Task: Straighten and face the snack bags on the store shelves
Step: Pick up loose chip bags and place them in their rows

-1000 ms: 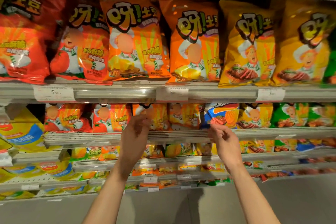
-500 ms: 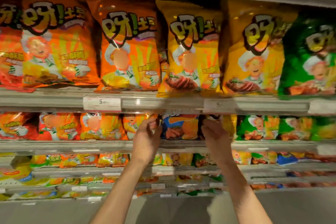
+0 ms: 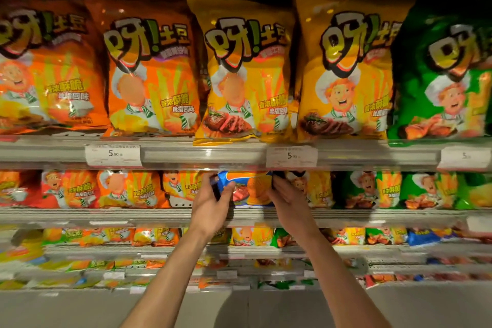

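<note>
A blue bag (image 3: pixel 246 190) stood at the front edge of the second shelf (image 3: pixel 372 217), pinched between the left hand (image 3: pixel 213 204) and right hand (image 3: pixel 288 201); glossy, puffy orange bags (image 3: pixel 125 189) and green bags (image 3: pixel 372 189) filled the shelf beside it.

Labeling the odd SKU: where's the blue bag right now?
Head view, second shelf from the top, centre: the blue bag sits between the left hand and right hand, under the yellow bag.
</note>
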A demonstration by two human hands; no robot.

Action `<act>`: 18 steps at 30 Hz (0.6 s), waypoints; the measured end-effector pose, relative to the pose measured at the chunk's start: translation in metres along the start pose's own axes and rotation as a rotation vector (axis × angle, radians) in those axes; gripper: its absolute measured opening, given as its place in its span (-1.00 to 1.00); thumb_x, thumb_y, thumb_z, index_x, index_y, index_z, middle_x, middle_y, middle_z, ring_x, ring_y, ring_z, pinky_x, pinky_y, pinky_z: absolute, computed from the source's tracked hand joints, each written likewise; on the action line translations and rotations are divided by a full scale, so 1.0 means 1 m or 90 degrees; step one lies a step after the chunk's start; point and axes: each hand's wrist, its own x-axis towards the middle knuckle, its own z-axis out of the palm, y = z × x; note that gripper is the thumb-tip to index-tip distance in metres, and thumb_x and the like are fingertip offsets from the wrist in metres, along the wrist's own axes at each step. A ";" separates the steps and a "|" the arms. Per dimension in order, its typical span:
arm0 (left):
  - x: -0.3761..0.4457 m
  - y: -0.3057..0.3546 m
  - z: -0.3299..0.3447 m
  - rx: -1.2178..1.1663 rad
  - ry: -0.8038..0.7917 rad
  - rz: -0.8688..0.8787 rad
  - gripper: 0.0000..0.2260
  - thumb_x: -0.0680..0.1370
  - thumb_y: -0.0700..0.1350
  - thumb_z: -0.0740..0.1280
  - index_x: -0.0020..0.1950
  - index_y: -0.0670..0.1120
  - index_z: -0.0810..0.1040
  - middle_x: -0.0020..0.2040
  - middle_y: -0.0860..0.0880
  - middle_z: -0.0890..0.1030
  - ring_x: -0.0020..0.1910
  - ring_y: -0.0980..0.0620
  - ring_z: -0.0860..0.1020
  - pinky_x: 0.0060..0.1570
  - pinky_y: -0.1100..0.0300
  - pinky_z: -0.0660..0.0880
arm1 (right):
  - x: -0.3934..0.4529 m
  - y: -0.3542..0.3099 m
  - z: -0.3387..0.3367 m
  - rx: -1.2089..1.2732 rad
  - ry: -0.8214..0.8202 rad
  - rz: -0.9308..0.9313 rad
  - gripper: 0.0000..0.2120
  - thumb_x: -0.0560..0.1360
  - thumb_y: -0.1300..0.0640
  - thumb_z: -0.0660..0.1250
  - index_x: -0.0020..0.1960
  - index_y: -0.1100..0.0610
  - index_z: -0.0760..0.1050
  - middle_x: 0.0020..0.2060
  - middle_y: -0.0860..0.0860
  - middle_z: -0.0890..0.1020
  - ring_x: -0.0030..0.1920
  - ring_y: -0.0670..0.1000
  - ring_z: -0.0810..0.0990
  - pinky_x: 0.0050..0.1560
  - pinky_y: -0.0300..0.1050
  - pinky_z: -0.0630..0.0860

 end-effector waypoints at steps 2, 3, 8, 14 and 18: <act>0.003 0.004 -0.004 -0.047 0.005 -0.013 -0.72 0.60 0.10 0.39 0.18 0.01 0.41 -0.05 0.15 0.60 -0.09 0.16 0.58 -0.09 0.14 0.44 | 0.001 -0.004 -0.002 0.004 0.001 -0.004 -0.73 0.67 0.19 0.25 0.32 0.00 0.54 0.22 -0.09 0.66 0.22 -0.17 0.61 0.22 -0.30 0.50; 0.004 0.006 -0.007 -0.081 0.003 -0.018 -0.74 0.60 0.08 0.40 0.17 0.00 0.43 -0.04 0.11 0.62 -0.09 0.18 0.61 -0.07 0.13 0.49 | 0.002 -0.005 -0.003 0.007 0.012 -0.010 -0.75 0.66 0.21 0.26 0.30 0.08 0.56 0.18 -0.05 0.67 0.17 -0.16 0.63 0.17 -0.30 0.52; -0.001 0.016 -0.020 -0.183 -0.014 -0.017 -0.80 0.60 -0.02 0.42 0.10 -0.05 0.46 -0.12 -0.01 0.62 -0.24 0.18 0.61 -0.24 0.31 0.55 | 0.005 -0.014 -0.006 0.064 0.041 -0.019 -0.80 0.61 0.30 0.31 0.22 0.31 0.53 0.06 0.07 0.67 -0.04 -0.32 0.64 -0.01 -0.43 0.51; -0.023 0.010 -0.030 -0.174 -0.101 0.019 -0.81 0.60 -0.02 0.41 0.19 0.08 0.50 -0.09 0.03 0.64 -0.18 0.15 0.60 -0.02 -0.08 0.61 | 0.001 -0.020 0.000 0.063 -0.010 -0.001 -0.32 0.45 -0.31 0.41 0.49 -0.16 0.32 0.38 -0.30 0.47 0.37 -0.32 0.40 0.36 -0.29 0.33; -0.040 0.004 -0.034 -0.156 -0.111 -0.009 -0.80 0.58 0.06 0.41 0.18 0.20 0.50 0.06 -0.17 0.63 -0.03 0.03 0.63 0.07 0.01 0.59 | -0.006 -0.022 0.007 0.069 -0.029 0.028 -0.62 0.53 -0.08 0.43 0.25 -0.31 0.36 0.20 -0.37 0.51 0.13 -0.51 0.43 0.21 -0.45 0.35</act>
